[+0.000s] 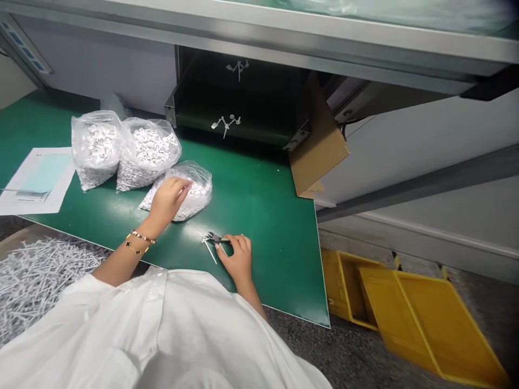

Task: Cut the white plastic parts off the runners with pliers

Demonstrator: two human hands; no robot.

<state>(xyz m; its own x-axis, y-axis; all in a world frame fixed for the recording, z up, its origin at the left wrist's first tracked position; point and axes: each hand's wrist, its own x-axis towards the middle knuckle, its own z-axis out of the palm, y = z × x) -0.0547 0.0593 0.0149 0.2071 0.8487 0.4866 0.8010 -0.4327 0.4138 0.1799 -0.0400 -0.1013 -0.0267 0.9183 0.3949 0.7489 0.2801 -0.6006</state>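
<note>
My left hand (167, 199) hovers at the mouth of the nearest clear bag (203, 197), which is filled with small white plastic parts. Its fingertips are pinched together, and whatever may be between them is hidden. Lower on the table, my right hand (239, 258) is wrapped around a pair of side cutters (214, 237) with dark handles. The cutter jaws point left and meet a thin white plastic sprue (210, 250). I cannot tell whether the sprue lies on the table or is lifted slightly.
Two fuller bags, a left one (97, 148) and a middle one (150, 148), stand behind. Branched white mouldings (226, 125) lie on a dark conveyor belt (194, 105). Cut white sticks (48, 281) fill a box lower left. Cardboard (320, 156) and yellow crates (438, 324) are at right.
</note>
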